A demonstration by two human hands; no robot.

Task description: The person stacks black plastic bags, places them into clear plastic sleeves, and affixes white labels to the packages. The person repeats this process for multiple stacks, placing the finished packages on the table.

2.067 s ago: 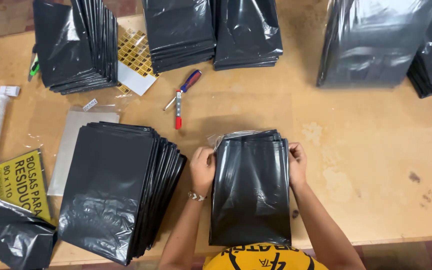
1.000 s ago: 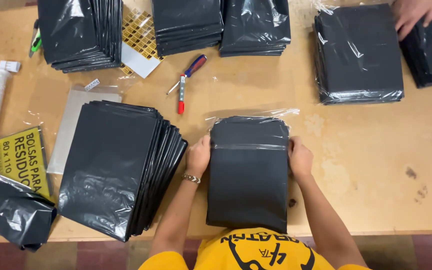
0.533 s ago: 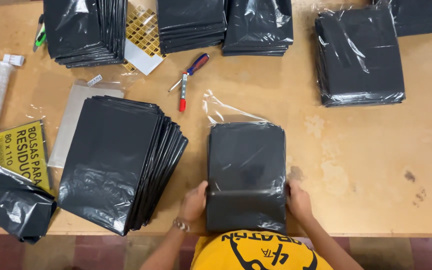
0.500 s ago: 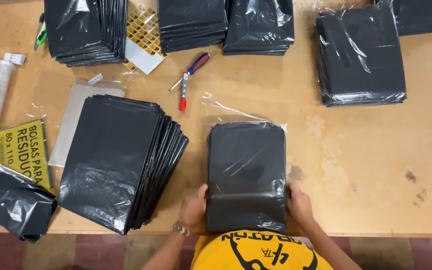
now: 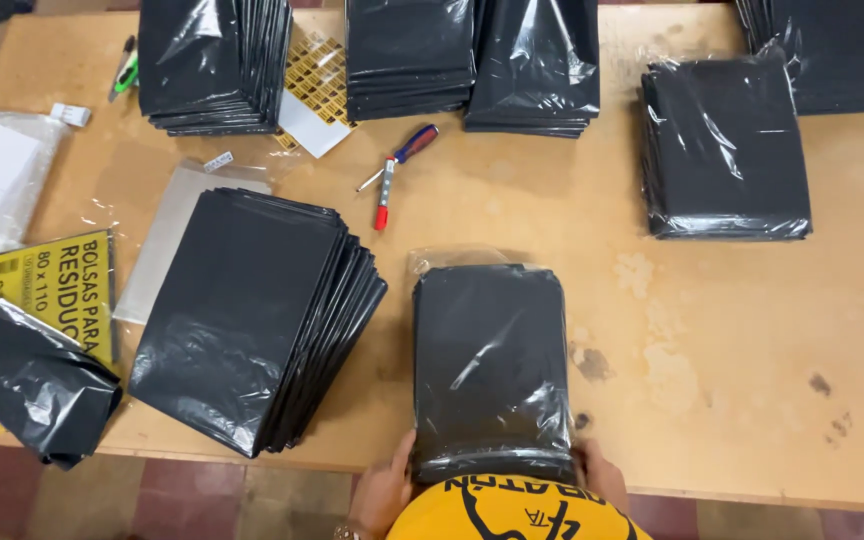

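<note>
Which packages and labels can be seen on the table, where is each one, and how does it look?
Clear-wrapped pack of black bags: near edge, centre, between left hand and right hand.
Second wrapped pack: far right, rectangular, black.
Yellow label sheet: left edge, black print, in clear sleeve.
Gold-patterned card: far side, white corner.
Small white tag: far left.

The wrapped bag pack [image 5: 490, 365] and fanned stack [image 5: 252, 315] were glossy black, the table [image 5: 752, 340] pale tan, the screwdriver [image 5: 399, 165] red and blue, the label sheet [image 5: 52, 290] yellow.
</note>
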